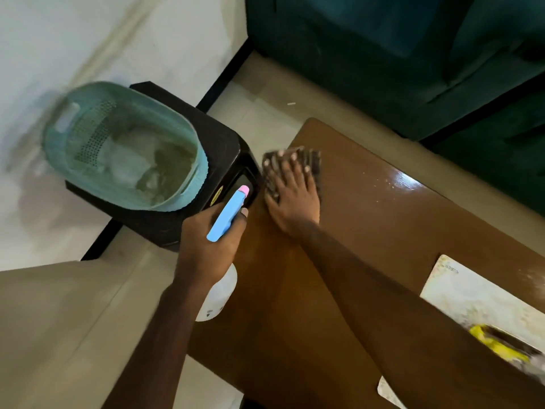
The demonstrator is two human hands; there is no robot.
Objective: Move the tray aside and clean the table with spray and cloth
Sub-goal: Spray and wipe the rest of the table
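Observation:
My right hand (292,196) lies flat with spread fingers on a dark checked cloth (306,157) at the far left end of the glossy brown table (368,231). Beside the table's left edge, my left hand (206,246) grips a spray bottle (228,215) by its blue head with a pink nozzle; the bottle's white body hangs below my wrist. A white tray (472,299) with yellow and dark items sits at the table's right end, partly hidden by my right forearm. Some white specks lie on the table near its far edge.
A teal plastic basket (73,137) holding crumpled bags rests on a black stool (218,131) just left of the table. A dark green sofa (413,60) stands beyond the table. Pale floor tiles and a white wall lie to the left.

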